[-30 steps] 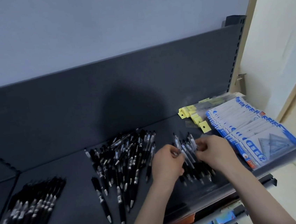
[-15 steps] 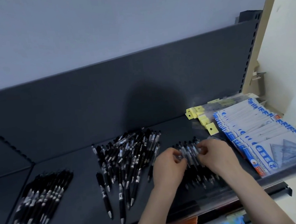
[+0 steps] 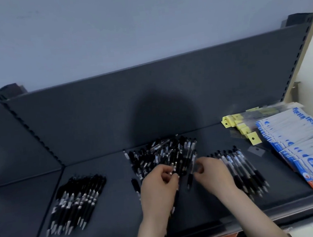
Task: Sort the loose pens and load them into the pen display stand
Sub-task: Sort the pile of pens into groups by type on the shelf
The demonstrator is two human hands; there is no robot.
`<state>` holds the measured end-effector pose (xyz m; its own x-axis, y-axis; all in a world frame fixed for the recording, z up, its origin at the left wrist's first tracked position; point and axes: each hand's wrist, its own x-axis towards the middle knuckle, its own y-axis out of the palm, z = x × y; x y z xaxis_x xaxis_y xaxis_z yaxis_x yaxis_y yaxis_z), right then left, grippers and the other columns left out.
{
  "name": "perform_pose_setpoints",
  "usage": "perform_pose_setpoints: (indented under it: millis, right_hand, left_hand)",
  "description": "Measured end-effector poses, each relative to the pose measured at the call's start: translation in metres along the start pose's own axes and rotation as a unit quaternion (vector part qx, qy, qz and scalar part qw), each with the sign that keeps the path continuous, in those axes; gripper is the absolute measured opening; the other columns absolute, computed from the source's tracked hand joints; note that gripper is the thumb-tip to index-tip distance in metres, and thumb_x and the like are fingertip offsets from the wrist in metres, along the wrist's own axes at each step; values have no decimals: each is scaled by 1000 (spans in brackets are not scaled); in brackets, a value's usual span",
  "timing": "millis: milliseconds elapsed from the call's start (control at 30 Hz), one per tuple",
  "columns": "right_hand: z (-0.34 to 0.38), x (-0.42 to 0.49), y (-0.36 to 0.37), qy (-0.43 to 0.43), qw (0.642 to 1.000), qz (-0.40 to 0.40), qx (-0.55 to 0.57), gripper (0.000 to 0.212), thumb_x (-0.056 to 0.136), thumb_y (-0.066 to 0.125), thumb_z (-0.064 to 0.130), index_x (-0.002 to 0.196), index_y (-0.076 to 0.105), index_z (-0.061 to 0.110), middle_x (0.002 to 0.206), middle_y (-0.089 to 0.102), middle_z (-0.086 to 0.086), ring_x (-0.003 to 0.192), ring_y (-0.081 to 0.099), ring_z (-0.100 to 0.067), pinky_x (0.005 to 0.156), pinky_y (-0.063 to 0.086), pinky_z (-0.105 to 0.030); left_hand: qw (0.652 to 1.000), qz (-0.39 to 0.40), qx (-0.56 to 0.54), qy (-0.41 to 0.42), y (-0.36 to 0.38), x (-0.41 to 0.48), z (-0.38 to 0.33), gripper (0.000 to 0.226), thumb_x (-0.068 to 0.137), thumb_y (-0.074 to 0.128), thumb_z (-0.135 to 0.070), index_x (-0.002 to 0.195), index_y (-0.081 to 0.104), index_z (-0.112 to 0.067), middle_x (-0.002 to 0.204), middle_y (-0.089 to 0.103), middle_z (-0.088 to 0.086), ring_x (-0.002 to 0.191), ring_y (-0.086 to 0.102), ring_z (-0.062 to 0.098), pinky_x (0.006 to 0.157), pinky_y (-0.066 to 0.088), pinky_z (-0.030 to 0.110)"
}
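Three groups of black pens lie on the dark shelf (image 3: 115, 228). A neat row (image 3: 77, 202) lies at the left, a jumbled pile (image 3: 161, 154) in the middle, and an aligned row (image 3: 242, 169) at the right. My left hand (image 3: 159, 189) is at the pile's near edge, its fingers curled round a black pen (image 3: 173, 171). Just to its right, my right hand (image 3: 214, 176) pinches the blurred upper part of a clear-barrelled pen (image 3: 190, 178). My right wrist covers part of the right row.
Yellow-tagged clear packets (image 3: 237, 127) and a fanned stack of blue-and-white packets (image 3: 305, 145) fill the shelf's right end. A dark back panel (image 3: 112, 113) rises behind the pens. The shelf's front lip (image 3: 258, 217) runs beneath my forearms. A notched upright (image 3: 33, 131) stands at the left.
Both hands have left the right row of pens and moved left to the near edge of the middle pile. The view has shifted, showing more of the shelf's left side.
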<state>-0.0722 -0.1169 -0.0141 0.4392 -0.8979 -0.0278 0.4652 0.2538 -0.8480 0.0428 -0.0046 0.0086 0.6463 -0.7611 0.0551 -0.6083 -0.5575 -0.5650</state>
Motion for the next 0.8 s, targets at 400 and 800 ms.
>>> perform_pose_setpoints:
  millis: [400, 800]
  right_hand:
    - [43, 11, 22, 109, 991, 13, -82, 34, 79, 60, 15, 109, 49, 9, 110, 56, -11, 93, 60, -32, 60, 41, -30]
    - [31, -8, 11, 164, 986, -32, -10, 10, 70, 61, 23, 71, 57, 14, 72, 60, -2, 74, 59, -27, 58, 40, -25]
  left_hand:
    - [1000, -9, 1, -12, -53, 12, 36, 8, 85, 68, -27, 89, 66, -34, 71, 64, -12, 65, 60, 0, 61, 51, 21]
    - [997, 43, 36, 61, -45, 30, 30, 8, 86, 67, -27, 91, 65, -33, 73, 62, -14, 66, 56, 0, 56, 39, 10]
